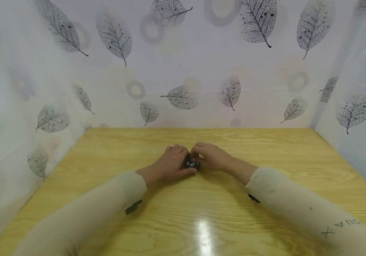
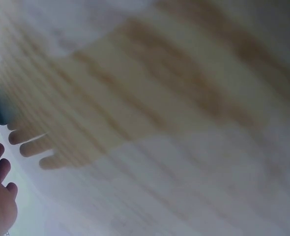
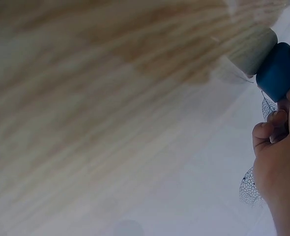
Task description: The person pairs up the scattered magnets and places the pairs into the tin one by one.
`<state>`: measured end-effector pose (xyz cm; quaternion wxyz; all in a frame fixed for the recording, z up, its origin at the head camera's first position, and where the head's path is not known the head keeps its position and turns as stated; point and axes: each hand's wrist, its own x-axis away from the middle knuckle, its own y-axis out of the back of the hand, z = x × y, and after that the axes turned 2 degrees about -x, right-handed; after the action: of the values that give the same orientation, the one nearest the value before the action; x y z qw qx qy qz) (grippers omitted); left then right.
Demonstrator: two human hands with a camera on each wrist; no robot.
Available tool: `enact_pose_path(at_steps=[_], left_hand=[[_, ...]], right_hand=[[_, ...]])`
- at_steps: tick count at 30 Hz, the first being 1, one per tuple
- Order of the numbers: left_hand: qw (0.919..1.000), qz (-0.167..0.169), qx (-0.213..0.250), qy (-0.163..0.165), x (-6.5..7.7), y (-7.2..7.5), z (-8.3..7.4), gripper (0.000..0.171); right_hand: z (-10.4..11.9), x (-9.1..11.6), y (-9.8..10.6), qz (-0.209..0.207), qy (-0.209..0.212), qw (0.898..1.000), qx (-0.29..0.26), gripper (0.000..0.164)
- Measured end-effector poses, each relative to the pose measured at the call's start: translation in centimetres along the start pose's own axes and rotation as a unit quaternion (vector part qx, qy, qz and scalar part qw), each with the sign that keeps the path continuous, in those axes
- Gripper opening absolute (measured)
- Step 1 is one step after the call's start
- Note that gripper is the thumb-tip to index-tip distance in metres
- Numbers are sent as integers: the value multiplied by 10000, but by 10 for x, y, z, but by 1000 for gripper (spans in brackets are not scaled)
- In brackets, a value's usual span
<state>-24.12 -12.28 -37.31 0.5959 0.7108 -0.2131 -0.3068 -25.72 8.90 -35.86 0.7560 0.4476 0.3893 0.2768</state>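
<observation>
A small dark round thing (image 1: 196, 165), apparently a roll of tape with a paler middle, lies on the table between both hands. In the right wrist view the roll (image 3: 280, 72) looks blue and smooth-sided. My left hand (image 1: 173, 163) holds it from the left, fingers over the far side and thumb along the near side. From the right, my right hand (image 1: 213, 156) pinches at its top edge with curled fingers. Fingers partly hide the roll. Only a sliver of blue shows at the edge of the left wrist view, above the left hand (image 2: 0, 206).
The wooden table (image 1: 183, 202) has a glossy surface that mirrors hands and roll in the wrist views. Pale leaf-patterned cloth (image 1: 202, 71) encloses the back and both sides. A dark strap piece (image 1: 133, 206) shows under the left sleeve, another (image 1: 254, 198) under the right.
</observation>
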Motion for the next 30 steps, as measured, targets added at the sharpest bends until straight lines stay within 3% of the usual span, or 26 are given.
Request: enact_pose_path(at_steps=[12,22,30], left_hand=[[9999,48,-98,-31,-4,-5,1,61],[9982,410,-254,351,1,-1,0,80],[9968,595,-326,423,10,0,9,80]], right_hand=[[-3,3,0,41,-4,10000,30,8],[-12,13,1,-756,266,9960,391,9],[-24,28,7,2,-783,9944,707,25]])
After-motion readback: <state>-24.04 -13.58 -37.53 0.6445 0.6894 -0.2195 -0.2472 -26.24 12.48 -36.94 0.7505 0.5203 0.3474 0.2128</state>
